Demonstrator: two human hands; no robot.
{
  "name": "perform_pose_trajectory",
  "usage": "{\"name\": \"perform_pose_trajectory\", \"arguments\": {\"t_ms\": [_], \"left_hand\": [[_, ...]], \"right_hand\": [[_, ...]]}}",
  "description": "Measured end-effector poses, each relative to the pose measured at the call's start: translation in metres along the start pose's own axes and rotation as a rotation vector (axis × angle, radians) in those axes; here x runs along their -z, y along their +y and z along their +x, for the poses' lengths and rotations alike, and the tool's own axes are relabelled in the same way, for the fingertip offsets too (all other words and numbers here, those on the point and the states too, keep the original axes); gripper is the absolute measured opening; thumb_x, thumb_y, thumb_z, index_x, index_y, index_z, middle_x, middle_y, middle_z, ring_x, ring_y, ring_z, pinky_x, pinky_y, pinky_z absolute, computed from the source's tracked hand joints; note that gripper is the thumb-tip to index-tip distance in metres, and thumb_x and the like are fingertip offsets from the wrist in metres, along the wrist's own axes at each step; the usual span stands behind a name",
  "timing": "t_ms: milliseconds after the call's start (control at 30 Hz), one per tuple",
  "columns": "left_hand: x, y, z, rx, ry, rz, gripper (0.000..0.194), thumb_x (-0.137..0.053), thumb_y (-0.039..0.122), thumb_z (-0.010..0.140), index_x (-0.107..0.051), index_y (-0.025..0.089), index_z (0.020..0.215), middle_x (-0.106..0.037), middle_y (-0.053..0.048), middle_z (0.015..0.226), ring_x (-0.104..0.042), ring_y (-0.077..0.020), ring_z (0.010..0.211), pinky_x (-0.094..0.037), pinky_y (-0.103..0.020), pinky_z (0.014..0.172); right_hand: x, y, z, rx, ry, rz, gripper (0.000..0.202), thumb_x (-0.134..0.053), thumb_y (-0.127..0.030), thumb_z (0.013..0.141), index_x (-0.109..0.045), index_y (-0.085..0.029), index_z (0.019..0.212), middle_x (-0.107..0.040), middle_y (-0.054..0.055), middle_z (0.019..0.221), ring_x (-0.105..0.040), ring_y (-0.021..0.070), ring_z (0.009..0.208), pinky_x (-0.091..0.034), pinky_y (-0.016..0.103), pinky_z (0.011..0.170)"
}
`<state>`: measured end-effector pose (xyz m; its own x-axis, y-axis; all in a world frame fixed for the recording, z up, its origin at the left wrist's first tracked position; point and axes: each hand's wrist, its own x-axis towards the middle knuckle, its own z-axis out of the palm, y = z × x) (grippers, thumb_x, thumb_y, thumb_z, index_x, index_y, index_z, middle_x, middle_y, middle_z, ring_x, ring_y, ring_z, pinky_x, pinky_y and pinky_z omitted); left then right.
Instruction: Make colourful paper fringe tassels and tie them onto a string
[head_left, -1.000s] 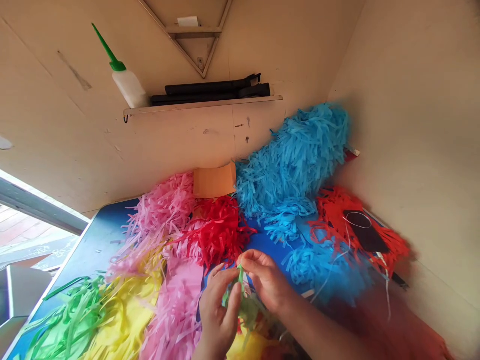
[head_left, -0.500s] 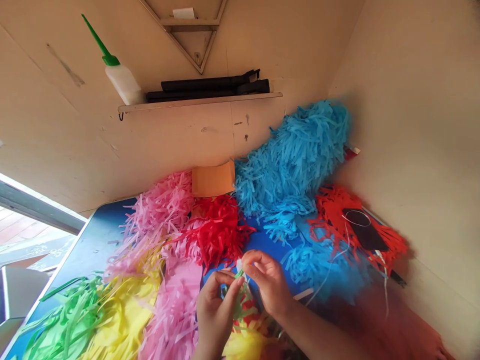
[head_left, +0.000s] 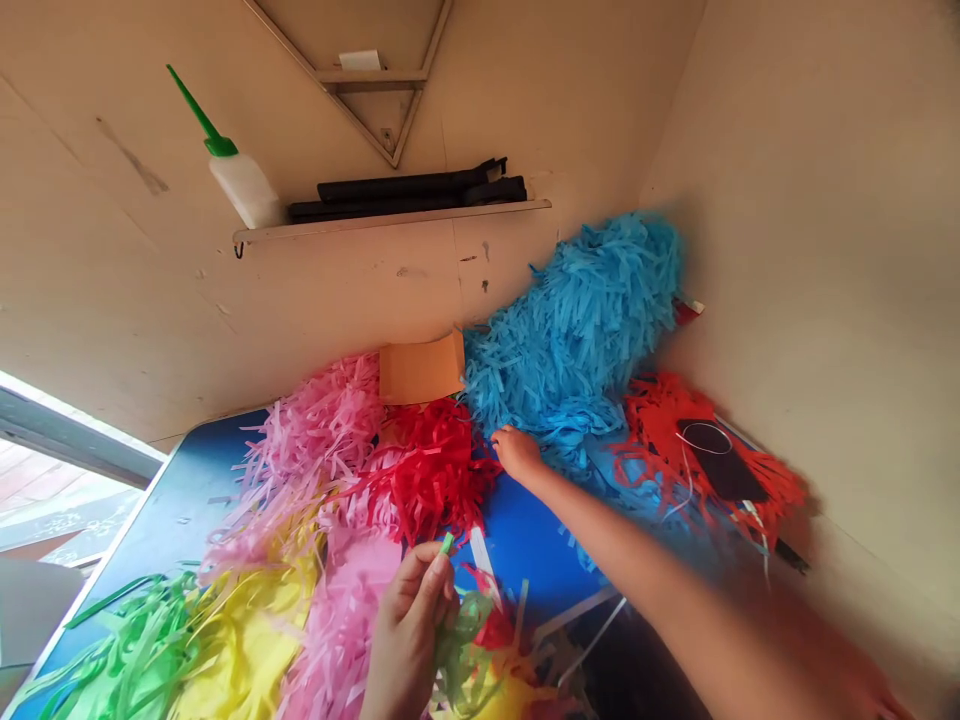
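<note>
My left hand (head_left: 416,610) pinches the end of a green paper strip (head_left: 448,543) near the front of the blue table. More green fringe hangs below its fingers, over yellow and red pieces (head_left: 499,690). My right hand (head_left: 517,452) reaches forward, beside the lower edge of the blue fringed paper (head_left: 592,310) and right of the red fringe (head_left: 431,465). Its fingers are curled together; what they hold, if anything, is too small to name. A white strip (head_left: 484,560) lies on the table between the hands.
Pink (head_left: 322,420), yellow (head_left: 247,640) and green (head_left: 142,640) fringes cover the left side. An orange-brown box (head_left: 421,368) stands at the back. A dark phone (head_left: 720,458) with a white cable rests on orange-red fringe. A shelf (head_left: 397,218) holds a glue bottle (head_left: 244,190).
My right hand has left the green strip and moved forward to the blue fringe. My left hand has shifted slightly left and down, still with the green strip. The view has tilted a little.
</note>
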<state>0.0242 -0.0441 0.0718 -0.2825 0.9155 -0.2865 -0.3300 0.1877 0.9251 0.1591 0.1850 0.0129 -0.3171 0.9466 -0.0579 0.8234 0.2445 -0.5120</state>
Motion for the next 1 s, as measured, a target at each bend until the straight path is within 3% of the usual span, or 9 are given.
{"name": "perform_pose_trajectory", "arguments": {"t_ms": [100,167,300,367,433,500,567,833,1000], "left_hand": [[0.001,-0.005,0.002,0.025,-0.009,0.022,0.050,-0.077,0.063,0.068,-0.062,0.018,0.082,-0.035,0.011,0.053,-0.029,-0.0038,0.045,-0.023,-0.016,0.043],[0.006,-0.010,0.003,-0.001,-0.016,0.091,0.050,-0.074,0.065,0.070,-0.063,0.017,0.082,-0.032,0.011,0.053,-0.026,-0.0041,0.045,-0.021,-0.016,0.043],[0.012,-0.015,0.003,-0.111,-0.002,0.299,0.049,-0.069,0.064,0.075,-0.069,0.017,0.087,-0.043,0.007,0.053,-0.035,-0.0071,0.045,-0.028,-0.018,0.042],[0.010,-0.015,0.001,-0.216,-0.004,0.400,0.047,-0.067,0.063,0.077,-0.071,0.017,0.084,-0.054,0.003,0.057,-0.046,-0.0106,0.048,-0.036,-0.020,0.045],[0.005,-0.014,-0.001,-0.341,-0.021,0.522,0.041,-0.063,0.058,0.082,-0.072,0.018,0.082,-0.065,-0.002,0.065,-0.057,-0.0153,0.057,-0.046,-0.023,0.052],[0.000,-0.013,-0.004,-0.440,-0.051,0.638,0.034,-0.060,0.051,0.086,-0.073,0.019,0.083,-0.072,-0.004,0.074,-0.065,-0.0182,0.067,-0.052,-0.025,0.061],[-0.003,-0.012,-0.006,-0.513,-0.071,0.716,0.029,-0.058,0.045,0.089,-0.074,0.020,0.087,-0.075,-0.005,0.079,-0.069,-0.0189,0.071,-0.054,-0.026,0.066],[-0.006,-0.009,-0.012,-0.786,-0.116,0.918,0.022,-0.055,0.034,0.093,-0.073,0.022,0.089,-0.077,-0.004,0.078,-0.072,-0.0172,0.066,-0.054,-0.023,0.061],[-0.005,-0.002,-0.015,-0.853,-0.194,1.151,0.029,-0.047,0.032,0.098,-0.072,0.024,0.086,-0.071,-0.002,0.067,-0.068,-0.0158,0.057,-0.048,-0.022,0.054]], "right_hand": [[0.002,-0.006,-0.002,-0.026,-0.006,-0.028,0.015,-0.060,-0.025,0.096,-0.066,-0.013,0.102,-0.067,0.008,0.111,-0.065,0.0205,0.100,-0.052,0.042,0.091],[0.012,-0.012,-0.014,-0.013,0.007,0.000,0.012,-0.057,-0.018,0.096,-0.067,-0.011,0.099,-0.069,0.012,0.109,-0.066,0.0220,0.100,-0.051,0.040,0.090],[0.030,-0.025,-0.072,0.108,0.010,0.157,0.012,-0.057,-0.013,0.092,-0.069,-0.016,0.092,-0.074,0.008,0.097,-0.068,0.0180,0.092,-0.050,0.028,0.084],[0.030,-0.030,-0.111,0.184,-0.036,0.364,0.008,-0.061,-0.018,0.089,-0.068,-0.019,0.092,-0.074,0.001,0.089,-0.069,0.0140,0.084,-0.051,0.023,0.078],[0.025,-0.033,-0.146,0.222,-0.065,0.729,0.007,-0.063,-0.022,0.086,-0.068,-0.019,0.090,-0.073,0.001,0.086,-0.068,0.0140,0.080,-0.052,0.024,0.076],[0.020,-0.035,-0.171,0.208,-0.065,1.009,0.010,-0.065,-0.027,0.083,-0.068,-0.018,0.087,-0.071,0.001,0.083,-0.066,0.0148,0.079,-0.052,0.026,0.076],[0.016,-0.036,-0.184,0.177,-0.055,1.109,0.013,-0.067,-0.030,0.082,-0.068,-0.018,0.085,-0.069,0.001,0.081,-0.063,0.0145,0.077,-0.051,0.026,0.074],[0.015,-0.031,-0.195,0.143,-0.044,1.096,0.017,-0.065,-0.034,0.085,-0.069,-0.018,0.084,-0.066,0.000,0.073,-0.060,0.0137,0.068,-0.048,0.025,0.067],[0.022,-0.031,-0.202,0.309,0.084,0.879,0.012,-0.062,-0.026,0.090,-0.071,-0.019,0.086,-0.068,0.003,0.084,-0.063,0.0160,0.080,-0.049,0.027,0.076]]}}
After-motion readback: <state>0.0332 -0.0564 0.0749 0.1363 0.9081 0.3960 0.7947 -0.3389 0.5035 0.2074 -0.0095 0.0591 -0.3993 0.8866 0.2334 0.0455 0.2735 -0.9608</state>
